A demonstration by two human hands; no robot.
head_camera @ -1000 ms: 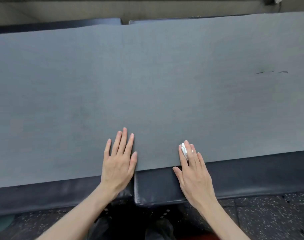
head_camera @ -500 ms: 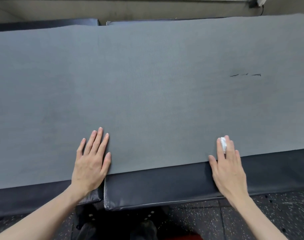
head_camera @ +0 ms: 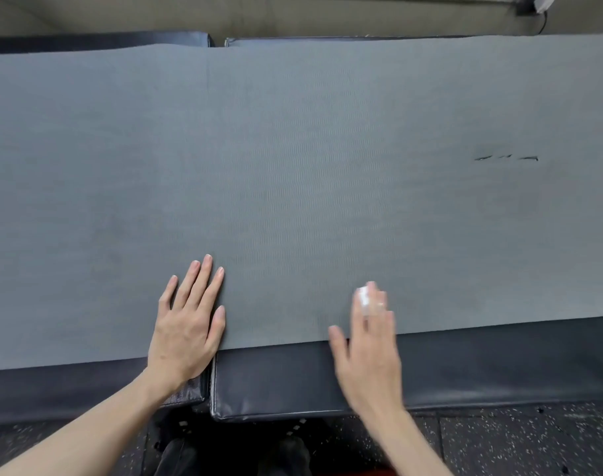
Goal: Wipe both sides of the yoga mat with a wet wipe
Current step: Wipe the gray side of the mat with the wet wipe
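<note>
- The grey yoga mat [head_camera: 293, 166] lies spread over two black padded benches [head_camera: 293, 383].
- The left hand [head_camera: 186, 324] presses flat at the mat's near edge, fingers straight, slightly apart.
- The right hand [head_camera: 368, 352], blurred, presses the white wet wipe [head_camera: 364, 297] under extended fingertips near that edge.

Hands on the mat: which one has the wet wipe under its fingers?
The right hand; a bit of white wipe shows at its fingertips. The left hand lies flat on the grey mat with nothing under it.
</note>
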